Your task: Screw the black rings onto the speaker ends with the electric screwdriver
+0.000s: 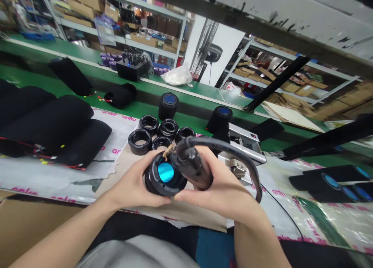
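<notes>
A long green conveyor belt (122,79) runs below metal shelves (116,35) packed with cardboard boxes. Nearer, black foam rolls (49,122) lie on a printed plastic sheet (58,178) to the left, and black rings (148,125) sit just ahead of the hands. The hands are together, fingers nearly meeting below the work: the left hand (131,180) cups a round black part with a shiny blue centre (159,182), while the right hand (215,178) wraps a corded black tool (190,165). The tool slants from lower right to upper left, touching the part's upper right rim — right beside a small tan twist (168,151) poking up there.
</notes>
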{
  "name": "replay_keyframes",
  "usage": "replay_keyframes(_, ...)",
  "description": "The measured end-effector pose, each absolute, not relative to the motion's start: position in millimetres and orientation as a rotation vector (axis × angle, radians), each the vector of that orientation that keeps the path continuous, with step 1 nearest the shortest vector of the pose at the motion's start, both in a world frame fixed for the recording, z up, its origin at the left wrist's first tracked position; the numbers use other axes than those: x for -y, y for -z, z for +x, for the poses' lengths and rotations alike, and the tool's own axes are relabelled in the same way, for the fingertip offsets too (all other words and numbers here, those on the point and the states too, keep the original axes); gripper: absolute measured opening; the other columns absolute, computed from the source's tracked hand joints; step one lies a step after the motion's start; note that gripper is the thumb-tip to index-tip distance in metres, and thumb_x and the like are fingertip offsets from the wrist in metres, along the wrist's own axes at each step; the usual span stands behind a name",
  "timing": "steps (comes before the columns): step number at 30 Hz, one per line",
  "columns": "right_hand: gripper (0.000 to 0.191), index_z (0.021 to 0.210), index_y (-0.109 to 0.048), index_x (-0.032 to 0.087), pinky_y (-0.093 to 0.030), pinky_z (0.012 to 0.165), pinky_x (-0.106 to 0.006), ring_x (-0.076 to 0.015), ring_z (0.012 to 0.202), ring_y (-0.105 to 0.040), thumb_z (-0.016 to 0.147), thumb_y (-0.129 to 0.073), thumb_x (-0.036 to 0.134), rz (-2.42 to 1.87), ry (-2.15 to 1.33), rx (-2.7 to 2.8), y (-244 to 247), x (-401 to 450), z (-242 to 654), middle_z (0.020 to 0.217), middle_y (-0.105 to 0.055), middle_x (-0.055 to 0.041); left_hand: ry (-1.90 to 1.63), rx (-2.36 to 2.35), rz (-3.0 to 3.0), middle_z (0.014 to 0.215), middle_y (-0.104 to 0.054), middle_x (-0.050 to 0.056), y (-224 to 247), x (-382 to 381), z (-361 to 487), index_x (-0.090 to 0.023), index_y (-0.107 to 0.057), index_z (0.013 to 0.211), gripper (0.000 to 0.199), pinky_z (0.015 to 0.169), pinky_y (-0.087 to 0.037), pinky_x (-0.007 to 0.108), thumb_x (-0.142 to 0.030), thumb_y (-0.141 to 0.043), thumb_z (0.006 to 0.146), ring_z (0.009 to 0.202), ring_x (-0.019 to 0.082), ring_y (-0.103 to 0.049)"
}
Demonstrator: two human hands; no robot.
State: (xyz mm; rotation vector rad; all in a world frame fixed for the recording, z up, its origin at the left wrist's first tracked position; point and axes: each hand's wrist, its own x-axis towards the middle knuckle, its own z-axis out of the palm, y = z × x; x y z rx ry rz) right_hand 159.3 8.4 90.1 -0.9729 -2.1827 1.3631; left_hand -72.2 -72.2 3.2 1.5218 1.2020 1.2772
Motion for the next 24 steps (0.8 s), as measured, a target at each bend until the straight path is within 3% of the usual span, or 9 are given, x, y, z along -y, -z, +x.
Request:
replay_keyframes(4,0.065,0.136,-0.067,0.033,-0.058,0.088,-0.034,-0.0249,0.11,-0.07,0.077,-0.095,0.038,-1.054,-1.342,2.333,-105,-8,164,0.126,-0.073,-0.0006,-1.195,-1.044,1.454,0.15,-0.066,0.014,-4,62,-56,-0.023,-0.051,0.151,0.098,0.117,-0.057,0.051,-0.03,-0.101,0.068,0.137,0.04,-0.068)
replay_keyframes(9,0.064,0.138,-0.063,0.038,-0.052,0.077,-0.032,-0.0232,0.101,-0.072,0.079,-0.085,0.03,-1.197,-1.224,2.527,-113,-7,161,0.122,-0.074,0.0053,-1.188,-1.055,1.432,0.162,-0.054,0.015,3,62,-54,-0.026,-0.043,0.156,0.108,0.124,-0.052,0.052,-0.036,-0.102,0.066,0.15,0.04,-0.057)
replay_keyframes(14,0.082,0.147,-0.061,0.039,-0.059,0.098,-0.039,-0.0289,0.126,-0.07,0.074,-0.097,0.037,-1.095,-1.281,2.306,-97,-7,172,0.15,-0.064,0.0006,-1.193,-1.071,1.408,0.164,-0.051,0.014,4,63,-52,-0.03,-0.039,0.159,0.114,0.122,-0.054,0.052,-0.038,-0.103,0.066,0.149,0.041,-0.057)
replay_keyframes(17,0.096,0.149,-0.06,0.036,-0.061,0.104,-0.042,-0.0317,0.13,-0.068,0.065,-0.106,0.042,-1.111,-1.364,2.09,-80,-2,176,0.145,-0.067,-0.0043,-1.204,-1.112,1.406,0.162,-0.053,0.014,7,63,-51,-0.031,-0.038,0.16,0.116,0.123,-0.052,0.053,-0.037,-0.105,0.065,0.15,0.042,-0.056)
replay_keyframes(21,0.087,0.141,-0.064,0.031,-0.064,0.101,-0.041,-0.0294,0.123,-0.07,0.066,-0.107,0.038,-1.131,-1.492,1.913,-65,6,172,0.136,-0.071,-0.0053,-1.251,-1.086,1.433,0.164,-0.051,0.015,12,64,-49,-0.033,-0.033,0.163,0.118,0.122,-0.054,0.053,-0.036,-0.104,0.068,0.15,0.041,-0.057)
replay_keyframes(24,0.086,0.137,-0.063,0.029,-0.058,0.116,-0.043,-0.028,0.134,-0.067,0.064,-0.108,0.026,-1.015,-1.55,1.701,-63,9,171,0.143,-0.069,-0.0051,-1.269,-1.063,1.412,0.165,-0.051,0.016,14,65,-47,-0.034,-0.031,0.164,0.119,0.12,-0.057,0.052,-0.033,-0.103,0.07,0.151,0.041,-0.057)
